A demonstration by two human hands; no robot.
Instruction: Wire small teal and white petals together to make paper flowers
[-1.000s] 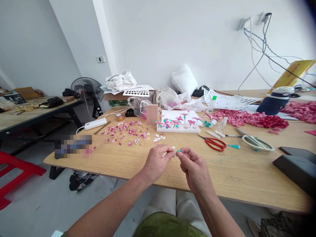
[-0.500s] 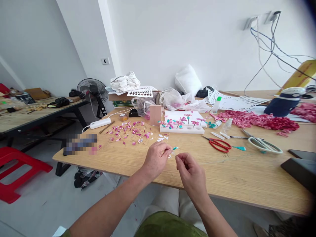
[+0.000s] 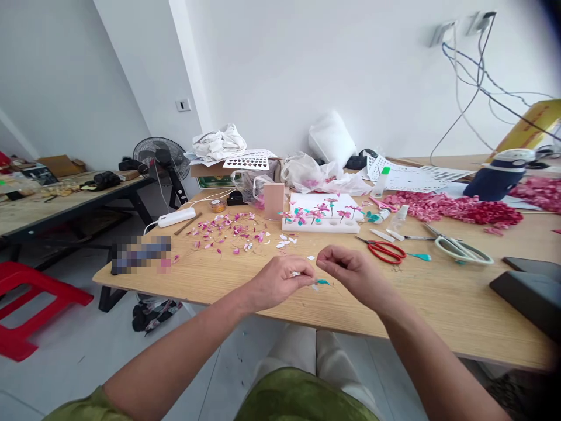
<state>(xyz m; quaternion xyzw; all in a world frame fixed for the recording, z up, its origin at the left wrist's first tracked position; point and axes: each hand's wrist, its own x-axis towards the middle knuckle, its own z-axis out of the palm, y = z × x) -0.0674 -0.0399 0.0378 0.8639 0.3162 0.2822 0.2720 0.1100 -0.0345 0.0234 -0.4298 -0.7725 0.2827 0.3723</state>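
Observation:
My left hand [image 3: 279, 283] pinches a small teal-and-white flower piece [image 3: 323, 282] over the table's front part, and its teal end sticks out to the right past the fingertips. Just to the right and slightly higher, my right hand [image 3: 348, 266] is closed in a pinch. What its fingertips hold, if anything, is too fine to see. White petals [image 3: 283, 241] lie beyond the hands. Behind them, a white foam block [image 3: 322, 225] carries several pink and teal flowers [image 3: 323, 209] on thin stems.
Pink flower pieces [image 3: 236, 231] are scattered left of centre. Red-handled scissors [image 3: 385, 251], a teal tassel [image 3: 419, 256] and white-handled scissors [image 3: 464, 250] lie to the right. Farther back are a spray bottle [image 3: 398, 222], a pink pile [image 3: 464, 207], a blue flask [image 3: 497, 178] and a wooden block [image 3: 274, 200].
My right hand has risen and turned over, above the teal piece's level. My left hand has dropped slightly and moved right, and the teal piece now sits lower.

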